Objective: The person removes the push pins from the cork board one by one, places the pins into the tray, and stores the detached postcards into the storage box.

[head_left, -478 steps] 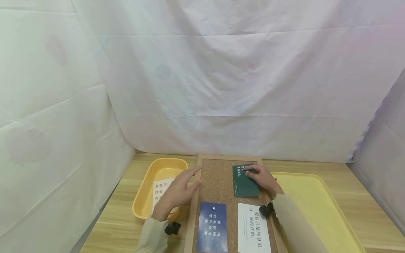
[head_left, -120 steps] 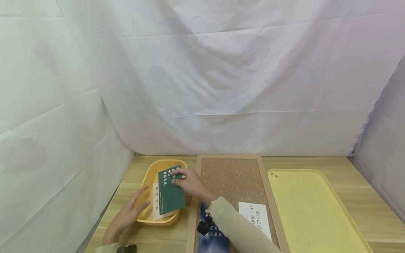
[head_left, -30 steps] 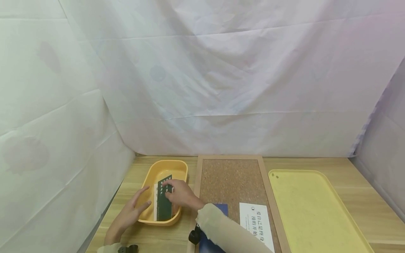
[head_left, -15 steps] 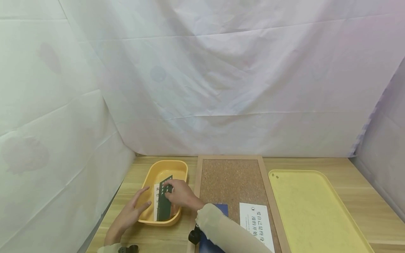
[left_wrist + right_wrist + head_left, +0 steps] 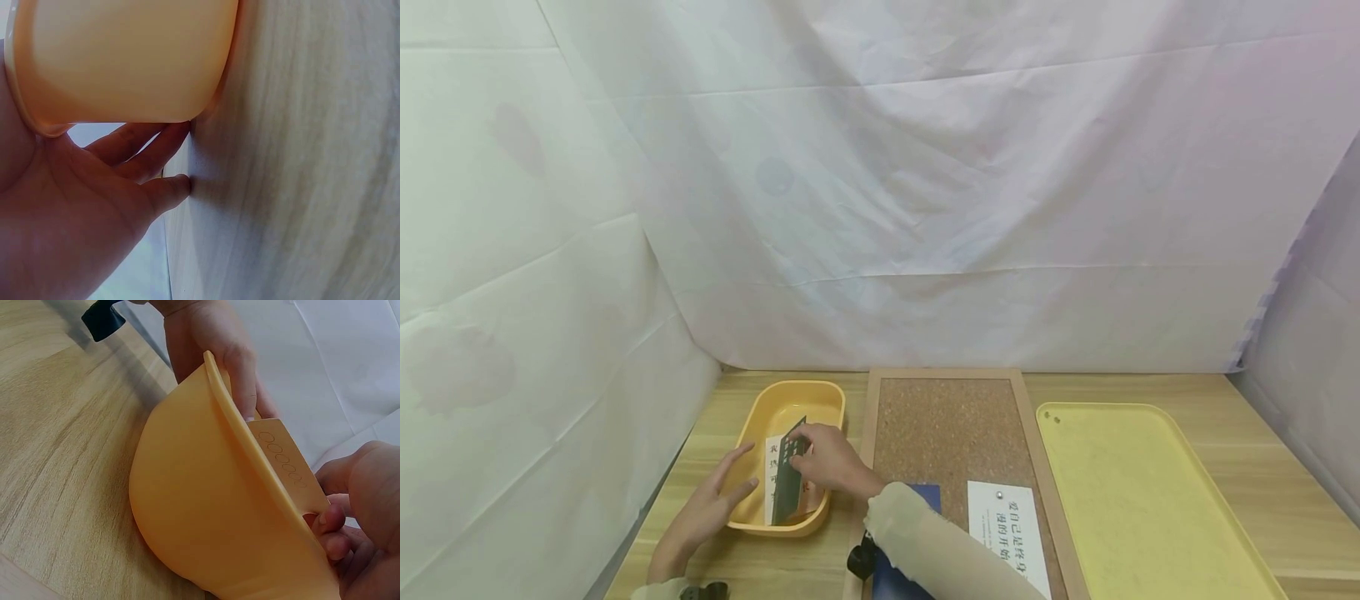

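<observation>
From my station: left hand (image 5: pixel 703 504) holds the wall of the orange bin (image 5: pixel 805 384), fingers on both sides. Inside, cream card (image 5: pixel 772 479): 我 legible, rest partly covered. Green card (image 5: pixel 788 485) tilts over it, white characters too foreshortened to read, pinched by right hand (image 5: pixel 829 460). Corkboard (image 5: pixel 951 421): blue card (image 5: pixel 931 496) mostly beneath the sleeve; white card (image 5: pixel 1007 533), pinned, reads 爱自己是终身 sideways. Far right, yellow tray (image 5: pixel 1150 492).

A pale, wood-grained surface (image 5: pixel 1236 442) carries three things side by side: a rounded orange-yellow basin (image 5: pixel 801 393) at left, a wood-framed corkboard (image 5: pixel 951 425) in the middle, and a shallow yellow tray (image 5: pixel 1135 483) at right, close beside the board.
</observation>
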The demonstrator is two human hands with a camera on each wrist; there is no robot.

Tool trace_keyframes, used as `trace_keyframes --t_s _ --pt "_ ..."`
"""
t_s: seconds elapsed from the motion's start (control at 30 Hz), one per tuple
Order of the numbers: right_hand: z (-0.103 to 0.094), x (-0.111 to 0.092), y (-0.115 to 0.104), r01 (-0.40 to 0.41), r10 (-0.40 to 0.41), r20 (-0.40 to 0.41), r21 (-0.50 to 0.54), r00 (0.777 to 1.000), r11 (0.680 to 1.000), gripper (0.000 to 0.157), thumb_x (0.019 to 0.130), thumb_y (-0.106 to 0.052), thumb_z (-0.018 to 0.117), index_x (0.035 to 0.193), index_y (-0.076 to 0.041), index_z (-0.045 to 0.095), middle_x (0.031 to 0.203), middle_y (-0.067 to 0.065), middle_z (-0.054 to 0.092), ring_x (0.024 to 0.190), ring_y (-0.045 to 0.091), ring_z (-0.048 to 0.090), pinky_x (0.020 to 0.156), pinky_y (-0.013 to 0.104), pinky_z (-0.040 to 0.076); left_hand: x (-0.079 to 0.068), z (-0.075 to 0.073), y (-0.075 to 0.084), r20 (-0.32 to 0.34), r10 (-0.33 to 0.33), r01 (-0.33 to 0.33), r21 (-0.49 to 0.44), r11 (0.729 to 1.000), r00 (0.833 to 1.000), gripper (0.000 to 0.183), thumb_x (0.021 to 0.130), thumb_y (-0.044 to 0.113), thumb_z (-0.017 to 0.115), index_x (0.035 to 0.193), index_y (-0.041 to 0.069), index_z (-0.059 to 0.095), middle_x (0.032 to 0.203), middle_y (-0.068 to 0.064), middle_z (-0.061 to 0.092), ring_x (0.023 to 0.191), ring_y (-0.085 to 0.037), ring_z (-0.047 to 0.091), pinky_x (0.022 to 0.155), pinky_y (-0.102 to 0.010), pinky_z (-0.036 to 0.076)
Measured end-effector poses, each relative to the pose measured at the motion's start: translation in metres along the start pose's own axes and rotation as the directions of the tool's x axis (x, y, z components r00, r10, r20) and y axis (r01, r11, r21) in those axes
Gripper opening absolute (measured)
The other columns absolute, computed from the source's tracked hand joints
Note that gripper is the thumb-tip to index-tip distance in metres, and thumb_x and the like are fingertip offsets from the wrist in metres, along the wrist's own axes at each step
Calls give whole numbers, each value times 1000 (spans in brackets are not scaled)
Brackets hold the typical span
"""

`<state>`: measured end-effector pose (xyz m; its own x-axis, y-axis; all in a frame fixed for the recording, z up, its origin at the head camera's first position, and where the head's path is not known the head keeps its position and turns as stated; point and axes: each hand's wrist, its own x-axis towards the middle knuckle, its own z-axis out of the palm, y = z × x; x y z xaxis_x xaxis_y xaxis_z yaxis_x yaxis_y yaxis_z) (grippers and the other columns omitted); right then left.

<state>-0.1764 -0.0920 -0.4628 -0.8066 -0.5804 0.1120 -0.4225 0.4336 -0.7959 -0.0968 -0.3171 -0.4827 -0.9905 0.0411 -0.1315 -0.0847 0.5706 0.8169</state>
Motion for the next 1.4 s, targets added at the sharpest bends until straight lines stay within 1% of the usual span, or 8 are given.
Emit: trace_keyframes --t_s 0.17,0.27,0.5,0.73,0.9,1.1,1.2,1.4 --pt "-1 -1 -1 -1 1 3 26 1000 1000 29 92 -12 66 120 -8 69 106 4 68 76 2 54 60 17 47 0 0 0 0 1 -1 -8 1000 1000 63 101 32 56 156 22 25 164 -22 13 146 -55 8 104 -81 13" --pt "-2 -2 -1 -2 2 7 41 1000 999 29 92 -12 66 121 -8 68 105 5 68 72 2 53 57 18 47 0 0 0 2 1 -1 -10 1000 1000 63 101 33 56 156 21 25 164 -21 13 146 -55 8 104 -81 13" --pt "-4 -2 0 14 -14 9 20 1000 1000 28 93 -14 67 121 -7 67 96 5 67 67 3 53 55 19 47 0 0 -1 -1 4 -4 -4 1000 1000 63 102 31 55 156 21 25 164 -21 14 146 -55 9 103 -81 14" --pt "-6 -1 0 -8 8 -6 45 1000 999 29 93 -13 67 120 -4 67 92 4 67 64 3 53 53 19 46 1 1 -2 -14 19 -19 1 1000 1000 61 102 30 55 155 21 27 163 -21 16 146 -53 12 106 -79 15" --pt "-9 -1 -2 -22 24 -14 74 1000 997 28 93 -12 67 119 -3 68 88 2 65 63 4 53 49 19 46 1 1 -2 -11 9 -9 9 1000 1000 62 102 32 54 156 21 25 164 -20 15 146 -54 10 105 -79 14" --pt "-10 -3 -3 -25 25 2 56 1000 998 27 94 -14 67 119 -5 69 90 1 66 66 3 54 54 19 47 -1 1 -1 -4 0 0 2 1000 1000 64 102 34 55 156 21 24 164 -20 14 146 -55 9 104 -80 13" --pt "-11 -3 -5 -29 29 18 46 999 999 28 94 -16 67 120 -6 70 93 2 67 68 3 56 56 19 48 0 0 -1 1 4 -4 8 1000 1000 64 102 35 54 156 21 24 164 -22 14 145 -56 9 104 -81 14" --pt "-14 -5 -8 -45 44 47 23 998 999 30 95 -20 66 122 -8 69 100 3 69 76 5 60 63 22 50 1 0 -1 -3 1 -1 8 1000 1000 63 102 33 55 156 21 25 164 -20 15 146 -54 10 105 -80 14"
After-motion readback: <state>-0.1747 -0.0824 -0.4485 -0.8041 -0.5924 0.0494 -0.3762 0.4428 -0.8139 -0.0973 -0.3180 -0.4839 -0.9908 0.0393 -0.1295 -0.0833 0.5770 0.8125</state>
